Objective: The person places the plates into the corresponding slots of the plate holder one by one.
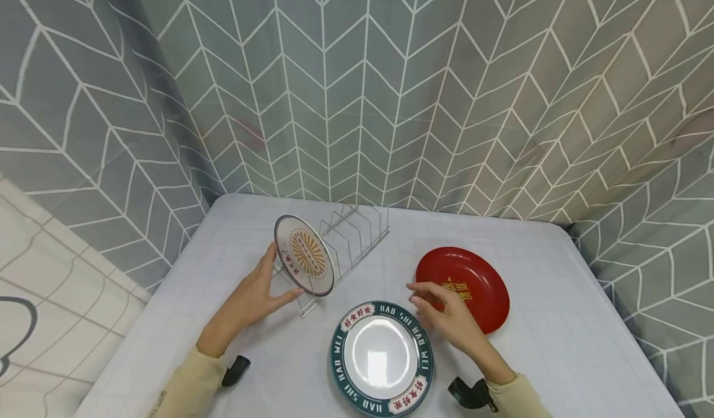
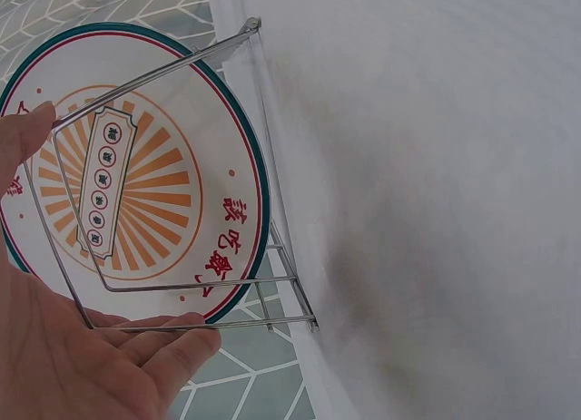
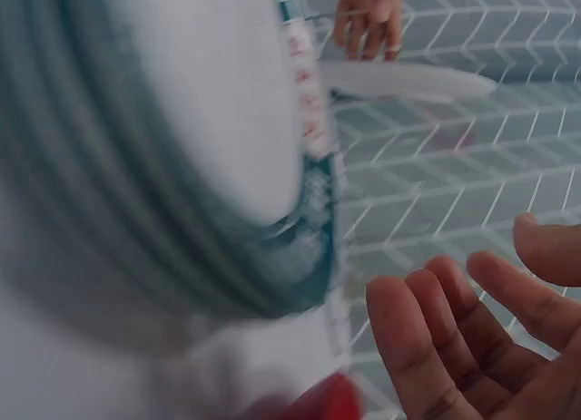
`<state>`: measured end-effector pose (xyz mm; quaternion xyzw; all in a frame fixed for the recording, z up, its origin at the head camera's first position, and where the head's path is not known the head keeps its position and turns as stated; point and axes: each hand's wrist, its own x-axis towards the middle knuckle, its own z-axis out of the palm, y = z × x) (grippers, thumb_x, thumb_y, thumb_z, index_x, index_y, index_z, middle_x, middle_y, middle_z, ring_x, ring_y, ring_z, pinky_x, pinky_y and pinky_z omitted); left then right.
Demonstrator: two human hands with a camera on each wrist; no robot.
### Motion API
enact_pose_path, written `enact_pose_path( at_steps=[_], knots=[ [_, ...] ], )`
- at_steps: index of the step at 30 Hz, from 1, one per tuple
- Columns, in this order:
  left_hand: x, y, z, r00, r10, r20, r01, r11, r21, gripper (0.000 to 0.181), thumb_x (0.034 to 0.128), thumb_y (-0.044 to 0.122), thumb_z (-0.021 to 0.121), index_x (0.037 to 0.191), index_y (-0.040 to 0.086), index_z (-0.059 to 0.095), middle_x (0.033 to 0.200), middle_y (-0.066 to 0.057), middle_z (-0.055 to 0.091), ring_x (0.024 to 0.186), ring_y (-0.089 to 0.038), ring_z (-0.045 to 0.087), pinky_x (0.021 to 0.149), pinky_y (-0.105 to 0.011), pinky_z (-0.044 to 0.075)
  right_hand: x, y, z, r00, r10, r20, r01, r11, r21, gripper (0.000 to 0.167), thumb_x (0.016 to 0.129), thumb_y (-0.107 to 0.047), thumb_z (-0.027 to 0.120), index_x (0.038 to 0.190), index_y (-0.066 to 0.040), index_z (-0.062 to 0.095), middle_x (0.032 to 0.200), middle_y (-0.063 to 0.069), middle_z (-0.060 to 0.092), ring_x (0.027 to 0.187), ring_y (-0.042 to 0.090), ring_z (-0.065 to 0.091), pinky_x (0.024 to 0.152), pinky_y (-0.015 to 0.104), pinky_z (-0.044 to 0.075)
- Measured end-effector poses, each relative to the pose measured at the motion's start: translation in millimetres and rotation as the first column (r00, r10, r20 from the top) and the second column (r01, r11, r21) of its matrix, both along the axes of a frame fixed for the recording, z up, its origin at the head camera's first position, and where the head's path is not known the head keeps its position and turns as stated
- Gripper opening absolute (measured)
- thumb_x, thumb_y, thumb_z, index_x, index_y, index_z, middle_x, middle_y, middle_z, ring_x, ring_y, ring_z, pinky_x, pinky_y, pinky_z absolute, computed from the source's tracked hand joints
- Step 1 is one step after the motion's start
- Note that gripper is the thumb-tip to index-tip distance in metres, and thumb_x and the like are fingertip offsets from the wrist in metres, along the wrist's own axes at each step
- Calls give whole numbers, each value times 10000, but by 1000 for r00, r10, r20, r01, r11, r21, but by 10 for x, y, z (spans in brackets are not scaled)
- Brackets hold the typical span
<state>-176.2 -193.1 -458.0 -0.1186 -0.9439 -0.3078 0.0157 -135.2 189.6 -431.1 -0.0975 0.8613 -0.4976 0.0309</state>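
A white plate (image 1: 305, 253) with an orange sunburst and dark green rim stands tilted in the near end of a wire dish rack (image 2: 163, 70). My left hand (image 1: 251, 297) holds this plate by its edges, thumb on one side and fingers on the other; its fingers also touch the rack's wires in the left wrist view. My right hand (image 1: 449, 319) hovers by the left edge of a red oval plate (image 1: 482, 281), fingers loosely bent and holding nothing. Between the hands lies a stack of green-rimmed white plates (image 1: 381, 357), its layered rims blurred in the right wrist view.
Everything stands on a table with a white cloth (image 1: 558, 319). A grey curtain with white lines (image 1: 346, 95) hangs behind the table and at its sides. Dark wrist-camera parts (image 1: 473, 394) stick out beside both sleeves.
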Motion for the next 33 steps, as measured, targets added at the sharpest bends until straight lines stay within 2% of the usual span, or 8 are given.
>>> enact_pose_path(
  at_steps=[4,7,10,17,24,29,33],
  knots=[
    [-2,-1,18,1000,-1,-9,1,1000,-6,1179,823,610,684,1553,-27,14,1606,-277,127,1452,-455,239,1149,-595,283,144,175,-133,996,-36,76,34,999,26,320,923,-178,679,1234,-106,658,1118,128,692,804,221,636,607,290,597],
    [-6,-6,34,1000,-4,-15,4,1000,-9,1171,825,599,689,1551,-35,23,1609,-273,123,1458,-450,229,1155,-591,277,212,253,-213,991,-44,129,41,999,26,323,923,-156,678,1238,-91,648,1000,145,663,653,243,614,550,301,579],
    [-9,-15,33,1000,-4,-17,3,1000,-16,1164,829,591,690,1551,-33,24,1610,-269,122,1458,-450,229,1153,-592,278,247,291,-274,989,-35,145,30,999,35,353,917,-179,688,1252,-83,633,906,131,610,578,219,598,533,289,570],
    [-2,-12,25,1000,4,-7,-4,1000,-18,1161,828,603,684,1553,-28,31,1606,-273,136,1455,-451,237,1155,-583,279,291,277,-313,981,30,191,-37,999,33,465,900,-189,709,1323,-54,574,900,101,580,575,177,599,524,291,580],
    [-11,-10,9,1000,6,-5,-6,1000,-27,1158,834,601,678,1560,-4,8,1608,-268,136,1451,-451,249,1148,-592,288,326,239,-349,972,89,217,-107,992,71,527,902,-241,708,1360,-39,541,920,89,559,569,123,569,480,288,562],
    [-13,-6,3,1000,5,-5,-6,1000,-26,1154,834,593,683,1559,-6,14,1605,-270,144,1446,-452,258,1142,-595,296,353,208,-367,966,83,245,-106,991,84,544,908,-264,701,1377,-51,526,928,80,544,562,130,567,482,293,563],
    [-11,-2,-5,1000,3,-7,-4,1000,-28,1153,833,595,683,1556,-15,24,1604,-272,147,1447,-450,258,1146,-587,296,359,202,-392,962,72,264,-89,995,50,548,906,-249,702,1383,-53,516,903,84,549,561,153,568,478,291,559]
  ],
)
